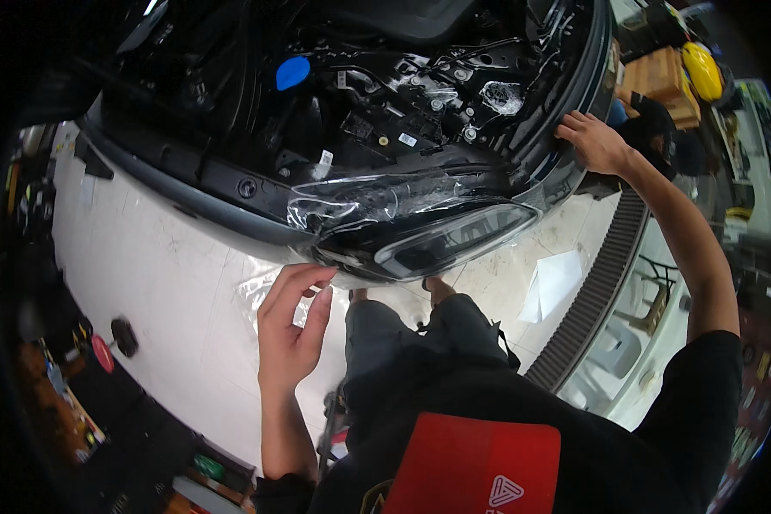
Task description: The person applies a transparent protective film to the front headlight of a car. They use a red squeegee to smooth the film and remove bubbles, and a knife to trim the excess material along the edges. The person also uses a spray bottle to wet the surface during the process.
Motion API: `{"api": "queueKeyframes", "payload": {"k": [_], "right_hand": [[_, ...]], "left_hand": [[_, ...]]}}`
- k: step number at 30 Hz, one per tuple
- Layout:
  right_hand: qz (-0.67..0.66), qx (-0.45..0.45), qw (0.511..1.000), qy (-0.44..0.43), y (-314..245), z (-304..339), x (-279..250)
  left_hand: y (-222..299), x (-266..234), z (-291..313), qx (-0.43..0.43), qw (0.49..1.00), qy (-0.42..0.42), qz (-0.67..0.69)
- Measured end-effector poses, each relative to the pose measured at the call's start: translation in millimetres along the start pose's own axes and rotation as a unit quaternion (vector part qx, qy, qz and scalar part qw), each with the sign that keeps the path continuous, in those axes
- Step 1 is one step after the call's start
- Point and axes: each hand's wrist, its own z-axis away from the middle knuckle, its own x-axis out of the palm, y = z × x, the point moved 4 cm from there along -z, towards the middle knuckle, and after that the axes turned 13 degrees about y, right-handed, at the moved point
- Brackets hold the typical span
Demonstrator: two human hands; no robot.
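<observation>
Clear film [343, 203] lies creased and glossy over the headlight [458, 242] and the front corner of a dark car. A loose flap of it hangs by my left hand [289, 330]. That hand is curled at the film's lower left edge, fingertips and thumb loosely around it. Farther off, my right hand [598, 146] reaches over the right fender [565, 176]. Its fingers are bent and close together at the fender's upper edge; what they hold, if anything, is hidden.
The engine bay [403, 94] stands uncovered, with a blue cap [293, 73] in it. White paper [550, 285] lies on the tiled floor [171, 257]. A ridged dark strip [587, 295] runs along the right. Another person [647, 128] is beyond the fender, near cardboard boxes [660, 81].
</observation>
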Motion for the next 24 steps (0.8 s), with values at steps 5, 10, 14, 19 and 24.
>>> {"api": "queueKeyframes", "payload": {"k": [5,10,14,19,24], "right_hand": [[-0.006,-0.086,0.996,0.034,33.9,10.6,5.0],[0.014,-0.130,0.991,0.005,39.0,8.7,2.7],[-0.044,-0.070,0.994,0.072,55.9,15.9,-5.6],[-0.399,0.176,0.881,0.185,6.4,16.5,-29.4],[-0.651,0.209,0.728,0.052,-135.3,8.5,-38.2]], "left_hand": [[19.0,24.0,30.6,-0.034,0.996,0.075,-0.026],[-12.4,28.8,36.6,-0.081,0.980,0.171,-0.066],[-5.0,22.4,13.8,-0.011,0.973,0.178,-0.146],[-0.5,27.3,-56.2,0.152,0.935,0.053,-0.315],[-23.5,51.6,-102.9,0.109,0.937,-0.159,-0.292]]}}
